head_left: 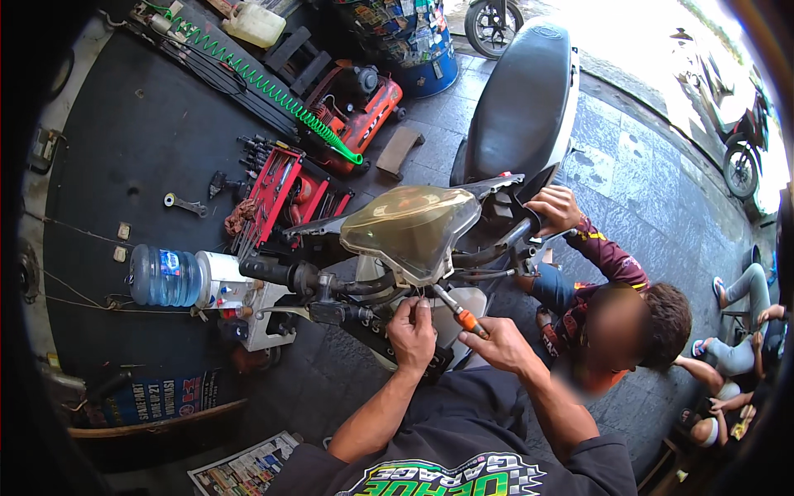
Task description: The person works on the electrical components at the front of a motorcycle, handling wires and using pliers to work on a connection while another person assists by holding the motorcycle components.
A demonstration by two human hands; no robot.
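Observation:
In front of me stands a motorcycle with its handlebar bare and a yellowed headlight mounted at the middle. My right hand is closed around the orange handle of a screwdriver, whose shaft points up and left to the headlight's lower edge. Just left of that tip, the fingertips of my left hand are pinched together under the headlight; what they hold, if anything, is too small to name. A brake lever and a black grip lie to the left of my left hand.
A co-worker crouches at the right, one hand on the handlebar's far end. Behind the headlight is the black seat. Farther left stand a red tool rack, a red compressor and a water dispenser bottle. More people sit at the far right.

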